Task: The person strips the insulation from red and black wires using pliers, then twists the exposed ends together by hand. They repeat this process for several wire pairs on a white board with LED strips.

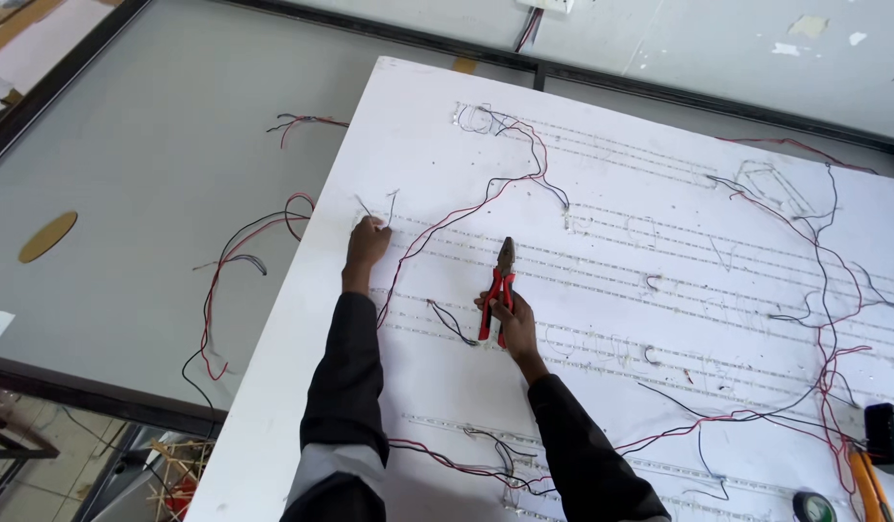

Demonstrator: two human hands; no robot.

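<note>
Hands: left hand (366, 243) pinched on thin wire ends (377, 206) at white board's (302, 387) left edge; right hand (510, 319) clenched around red-handled pliers (501, 288), held mid-board, nose up.

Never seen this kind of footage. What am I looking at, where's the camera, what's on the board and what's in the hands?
There is no machine here: a person works with two bare hands, filmed by one camera worn on their head, looking down. In front lies a large white board on a grey table. Rows of thin light strips run across the board, joined by loose red and black wires. The left hand pinches short wire ends near the board's left edge. The right hand holds red-handled pliers, nose pointing away. A roll of tape sits at the lower right.
</note>
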